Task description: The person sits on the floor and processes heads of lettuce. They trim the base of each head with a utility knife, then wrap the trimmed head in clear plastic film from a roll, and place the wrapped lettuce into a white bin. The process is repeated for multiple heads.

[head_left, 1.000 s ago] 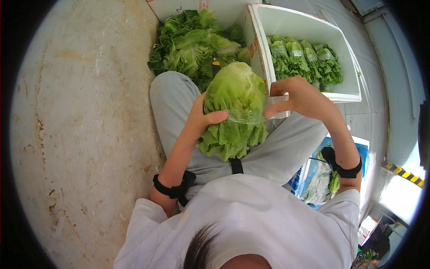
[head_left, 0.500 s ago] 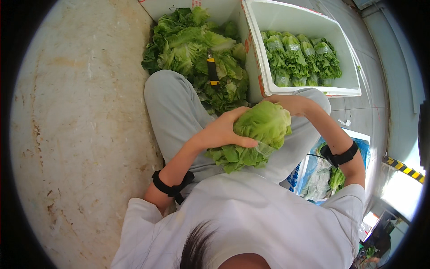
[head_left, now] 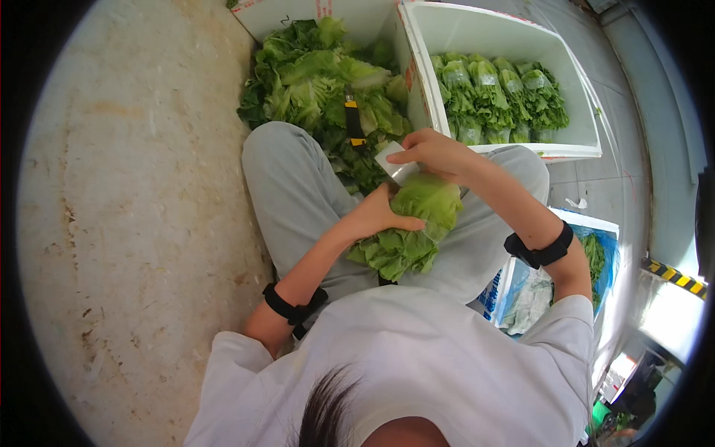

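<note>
At nine o'clock of a pale-green, ruffled, rounded lettuce head (head_left: 441, 200), the bare left hand (head_left: 377, 214) is wrapping its grip around the leaves. The lettuce head is sitting over the grey-trousered lap (head_left: 480, 223), looking light, soft and easily bruised; its middle is probably offering the safest hold. At twelve, the bare right hand (head_left: 438, 153) is pinching a glossy, white, flat-looking piece (head_left: 395, 164). Unlike half a second ago, that piece is showing, and the right hand is reaching farther toward ten o'clock.
</note>
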A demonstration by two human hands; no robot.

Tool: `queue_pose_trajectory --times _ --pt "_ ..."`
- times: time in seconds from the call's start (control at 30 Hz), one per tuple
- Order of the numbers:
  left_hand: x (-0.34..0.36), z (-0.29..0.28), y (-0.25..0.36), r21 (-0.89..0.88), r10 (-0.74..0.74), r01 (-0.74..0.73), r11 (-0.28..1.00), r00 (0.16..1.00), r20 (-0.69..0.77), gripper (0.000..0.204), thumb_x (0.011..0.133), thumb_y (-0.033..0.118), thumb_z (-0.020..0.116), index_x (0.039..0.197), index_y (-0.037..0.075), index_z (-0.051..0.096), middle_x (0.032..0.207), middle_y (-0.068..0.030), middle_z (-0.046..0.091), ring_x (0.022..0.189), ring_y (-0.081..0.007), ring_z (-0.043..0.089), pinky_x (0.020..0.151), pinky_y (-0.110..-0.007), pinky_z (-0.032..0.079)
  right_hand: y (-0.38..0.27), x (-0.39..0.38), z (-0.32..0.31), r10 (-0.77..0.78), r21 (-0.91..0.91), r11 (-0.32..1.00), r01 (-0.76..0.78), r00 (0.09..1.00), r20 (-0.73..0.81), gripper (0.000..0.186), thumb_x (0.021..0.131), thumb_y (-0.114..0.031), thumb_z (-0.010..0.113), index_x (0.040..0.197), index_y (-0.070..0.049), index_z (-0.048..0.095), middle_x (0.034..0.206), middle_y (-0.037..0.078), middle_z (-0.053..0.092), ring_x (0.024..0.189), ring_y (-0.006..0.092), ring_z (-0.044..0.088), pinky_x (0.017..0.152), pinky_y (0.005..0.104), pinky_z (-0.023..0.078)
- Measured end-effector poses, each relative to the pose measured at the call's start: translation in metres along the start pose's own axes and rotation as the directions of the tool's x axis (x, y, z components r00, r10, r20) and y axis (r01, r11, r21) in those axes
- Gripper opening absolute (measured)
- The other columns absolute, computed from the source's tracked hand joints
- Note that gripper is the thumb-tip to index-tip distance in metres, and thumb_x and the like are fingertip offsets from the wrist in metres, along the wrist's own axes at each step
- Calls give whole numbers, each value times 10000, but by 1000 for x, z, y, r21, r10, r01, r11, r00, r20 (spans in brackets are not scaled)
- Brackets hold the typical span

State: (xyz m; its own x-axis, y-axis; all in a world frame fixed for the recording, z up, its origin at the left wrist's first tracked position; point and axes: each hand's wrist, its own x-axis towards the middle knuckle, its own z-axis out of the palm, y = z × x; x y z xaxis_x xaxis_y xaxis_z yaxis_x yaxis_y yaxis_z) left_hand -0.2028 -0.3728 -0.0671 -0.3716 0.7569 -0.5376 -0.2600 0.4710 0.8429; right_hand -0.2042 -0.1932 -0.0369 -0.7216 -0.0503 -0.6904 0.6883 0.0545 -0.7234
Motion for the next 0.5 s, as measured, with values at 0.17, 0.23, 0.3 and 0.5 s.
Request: queue_pose_trajectory --times 0.17,0.23,0.3,0.5 --pt "8 -4 -8 -35 140 -144 989 985 -101 879 628 349 788 1268 -76 360 1169 -138 521 1077 -194 510 912 -291 404 -31 13 32 -153 -410 899 153 988 33 473 700 -303 718 933 94 608 827 153 607 694 222 561 640 325 430" --pt "10 -9 -9 11 99 -98 995 979 -178 799 643 340 777 1223 -80 424 1108 -116 562 1015 -163 543 867 -270 430 -42 8 53 -301 -519 813 263 954 13 422 711 -301 690 891 74 624 793 187 616 701 255 591 659 336 451" --pt "6 -24 -9 25 -46 52 998 982 -184 713 666 306 764 1189 -77 466 1080 -105 577 983 -143 554 844 -263 443 -46 -10 66 -428 -578 732 360 904 20 402 733 -302 676 900 59 614 771 175 617 699 255 597 638 345 457" --pt "-28 -84 -3 -312 0 -140 940 913 -408 609 689 232 756 1166 -52 505 1045 -100 595 927 -141 575 797 -266 463 -44 -75 51 -516 -481 746 460 856 20 367 758 -245 679 865 82 552 706 249 590 675 385 589 607 401 458"
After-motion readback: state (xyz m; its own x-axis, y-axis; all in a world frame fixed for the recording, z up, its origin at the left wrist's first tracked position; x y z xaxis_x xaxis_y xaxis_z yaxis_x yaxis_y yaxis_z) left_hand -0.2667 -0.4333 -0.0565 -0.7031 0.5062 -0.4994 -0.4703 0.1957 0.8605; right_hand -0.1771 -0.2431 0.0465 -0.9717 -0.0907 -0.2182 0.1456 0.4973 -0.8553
